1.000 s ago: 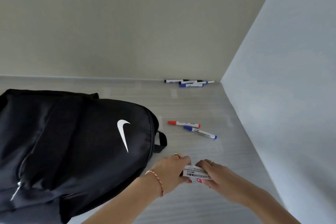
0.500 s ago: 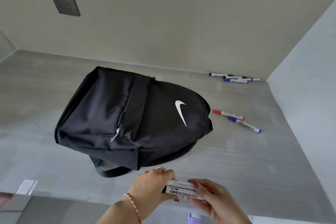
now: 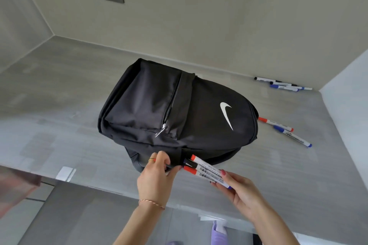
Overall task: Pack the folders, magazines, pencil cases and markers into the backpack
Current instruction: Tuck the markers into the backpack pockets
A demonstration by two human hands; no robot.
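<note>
Holding a bundle of whiteboard markers [image 3: 209,173] in your right hand [image 3: 242,193], fingers curled round them, you aim at the black backpack [image 3: 179,113] on the counter [image 3: 59,95] — your left hand [image 3: 157,175] pinches its near edge. Both visible zips look shut, so the markers could jam or spill. Two loose markers [image 3: 284,131] lie just beside it — four more [image 3: 282,84] by the wall.

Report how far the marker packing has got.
Done: nothing visibly packed; the backpack lies closed on top. In hand: the right hand holds a bundle of markers at the side pocket, whose edge the left hand grips. Left: two loose markers beside the bag and a cluster by the wall.
</note>
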